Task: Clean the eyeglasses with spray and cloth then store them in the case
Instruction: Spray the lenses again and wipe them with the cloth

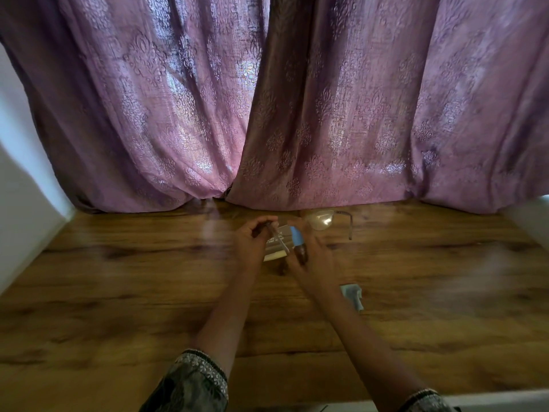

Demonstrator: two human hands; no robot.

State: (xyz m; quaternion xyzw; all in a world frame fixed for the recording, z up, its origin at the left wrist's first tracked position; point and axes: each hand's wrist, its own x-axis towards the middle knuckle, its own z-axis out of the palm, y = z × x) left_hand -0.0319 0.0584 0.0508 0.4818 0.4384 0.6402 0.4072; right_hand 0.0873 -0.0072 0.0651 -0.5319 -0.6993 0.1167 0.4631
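Two bare hands work near the middle of the far edge of a wooden table (118,292), in a frame smeared by motion blur. Only one lens and one temple of the eyeglasses (320,220) show plainly, just below the hem of a purple curtain (178,114); the rest is hidden behind the hands. The left hand (252,243) curls its fingers and pinches the other thin dark temple. The right hand (315,263) grips a small blue-topped spray bottle (298,240), but how its fingers lie cannot be told. Between the hands sits a grey lettered box (274,248), possibly the case. A blue-grey cloth (353,294) lies nearer the front edge, partly behind the right forearm.
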